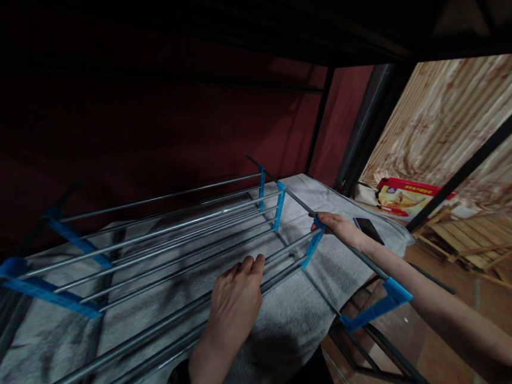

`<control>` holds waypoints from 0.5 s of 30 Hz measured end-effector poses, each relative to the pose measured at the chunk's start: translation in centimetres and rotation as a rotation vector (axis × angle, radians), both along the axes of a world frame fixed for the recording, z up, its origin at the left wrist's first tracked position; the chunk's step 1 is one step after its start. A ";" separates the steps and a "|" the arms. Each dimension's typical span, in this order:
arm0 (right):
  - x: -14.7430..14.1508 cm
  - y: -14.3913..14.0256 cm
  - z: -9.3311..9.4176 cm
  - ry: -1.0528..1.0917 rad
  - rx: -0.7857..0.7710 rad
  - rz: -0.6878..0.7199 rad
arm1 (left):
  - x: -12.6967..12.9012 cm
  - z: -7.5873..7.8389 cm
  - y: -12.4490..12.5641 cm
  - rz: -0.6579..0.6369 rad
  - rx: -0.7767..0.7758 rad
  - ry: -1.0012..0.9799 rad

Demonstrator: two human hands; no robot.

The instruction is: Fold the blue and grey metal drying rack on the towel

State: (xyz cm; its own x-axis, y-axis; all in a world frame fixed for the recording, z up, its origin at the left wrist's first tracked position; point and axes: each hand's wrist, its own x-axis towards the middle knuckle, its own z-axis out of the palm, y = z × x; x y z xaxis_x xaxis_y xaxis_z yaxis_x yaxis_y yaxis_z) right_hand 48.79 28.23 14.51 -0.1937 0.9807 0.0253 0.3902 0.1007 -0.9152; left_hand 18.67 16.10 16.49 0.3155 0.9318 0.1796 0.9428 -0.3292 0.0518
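A rack of long metal rods and blue plastic connectors lies on its side across a grey-covered bed. My left hand rests palm down on two of the near rods, fingers together and curled over them. My right hand is closed around the rack's dark end post right at a blue connector. Another blue connector sits lower on the same post, past the bed's edge.
A black phone lies on the bed near my right wrist. A red and yellow box sits beyond the bed corner. Black bunk frame posts stand at the right, wooden slats on the floor.
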 end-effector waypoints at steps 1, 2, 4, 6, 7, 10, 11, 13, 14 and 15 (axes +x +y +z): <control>0.0 0.0 0.1 -0.014 -0.004 -0.004 | 0.0 0.0 0.0 -0.003 0.000 0.001; -0.1 0.0 0.1 -0.023 -0.008 -0.010 | 0.0 0.0 0.0 -0.004 0.002 0.002; -0.3 -0.1 0.3 -0.020 -0.011 -0.023 | 0.1 0.1 0.0 0.000 0.006 0.004; -0.4 -0.2 0.5 -0.014 0.000 -0.021 | 0.1 0.2 0.0 0.010 0.009 0.014; -0.4 -0.3 0.6 -0.019 0.008 -0.016 | 0.2 0.2 -0.1 0.014 0.010 0.018; -0.5 -0.5 1.0 -0.083 0.038 0.013 | 0.3 0.3 -0.2 0.020 0.030 0.019; -0.5 -0.5 1.2 -0.103 0.048 0.020 | 0.3 0.3 -0.2 0.019 0.043 0.019; -0.6 -0.7 1.9 -0.138 0.072 -0.004 | 0.2 0.2 -0.3 0.011 0.071 0.026; -0.6 -0.9 2.4 -0.155 0.091 -0.034 | 0.1 0.2 -0.4 0.005 0.086 0.032; -0.6 -1.3 3.1 -0.173 0.115 -0.067 | 0.0 0.1 -0.4 -0.001 0.100 0.037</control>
